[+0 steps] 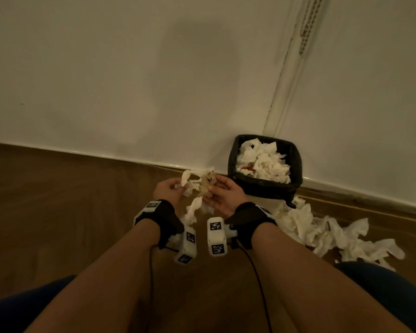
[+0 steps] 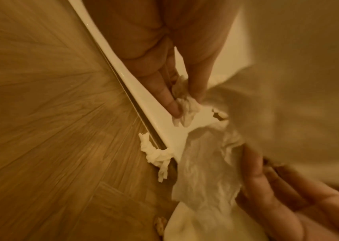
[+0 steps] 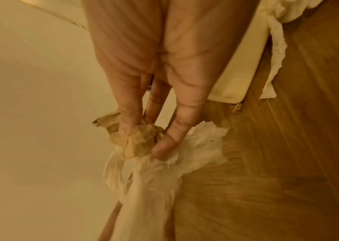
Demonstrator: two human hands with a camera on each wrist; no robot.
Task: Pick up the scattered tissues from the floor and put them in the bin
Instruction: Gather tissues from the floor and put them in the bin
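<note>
Both hands pinch one bunch of tissues [image 1: 197, 188], left hand [image 1: 167, 191] and right hand [image 1: 222, 195], probably so nothing drops before the bin [image 1: 265, 188] at two o'clock.

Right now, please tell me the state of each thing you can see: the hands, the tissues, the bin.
Left hand: pinches white tissue, raised above the floor.
Right hand: grips a stained brown crumpled tissue.
Long white tissue strip: stretched between both hands, tail hanging.
Black-lined square bin: upright against the wall, nearly full of tissues.
Pile of loose white tissues: on the wooden floor beside the bin.
</note>
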